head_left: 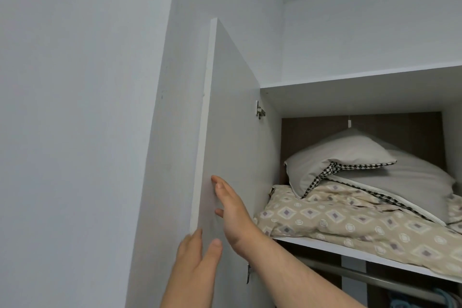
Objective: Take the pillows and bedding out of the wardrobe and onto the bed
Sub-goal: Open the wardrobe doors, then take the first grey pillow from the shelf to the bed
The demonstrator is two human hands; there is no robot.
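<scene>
The white wardrobe door (pixel 232 107) stands swung wide to the left. My right hand (pixel 231 210) lies flat against its inner face with fingers spread, holding nothing. My left hand (pixel 197 257) rests lower on the door's front edge, fingers apart. On the upper shelf (pixel 332 249) lies a folded beige duvet (pixel 350 222) with a diamond pattern. Two grey pillows (pixel 345 155) with houndstooth trim are stacked on it, the second pillow (pixel 410 177) further right.
A pale wall (pixel 75 107) is close on the left of the door. The wardrobe's top panel (pixel 362 82) runs above the shelf. Below the shelf a metal hanging rail (pixel 375 279) crosses, with some blue clothing (pixel 445 299) at the bottom right. A hinge (pixel 260 109) sits at the door's top.
</scene>
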